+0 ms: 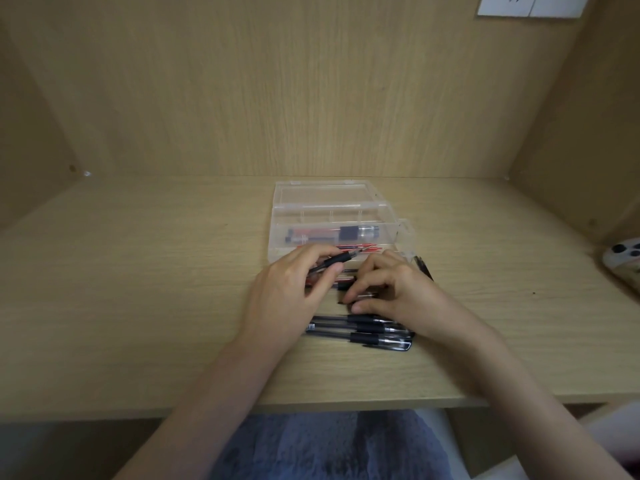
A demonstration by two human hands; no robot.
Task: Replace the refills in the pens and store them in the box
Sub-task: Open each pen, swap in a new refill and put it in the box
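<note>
Foremost, left hand [291,292]: fingers and thumb curled round a black pen [334,266], held low over the desk [138,306] with its tip pointing right, toward the box front.

Right hand [398,289]: fingers bent down onto loose pen parts lying between the hands. Whether it pinches one or only touches them cannot be told; the fingertips hide it.

Red refills [349,248]: a thin bundle lying along the front wall of the box, just beyond the held pen's tip.

Row of pens [363,329]: several black-gripped pens, capped, side by side on the desk just nearer than the hands, partly under the right wrist.

Dark pieces [423,266]: small and slender, on the desk just right of the right hand; too small to identify.

Box [332,206]: clear plastic, lid laid open behind it, standing beyond the hands at mid-desk. It holds at least one stored pen [332,234], lying lengthwise.

White object [623,258]: dark-spotted, at the right edge; unidentified.

Step in hand, by judgement: one pen is being refitted, with most pens not yet stored. The next move calls for a fine pinch on a slender refill or tip piece, aligned with the barrel in the left hand, then screwing closed before the pen goes into the box.
</note>
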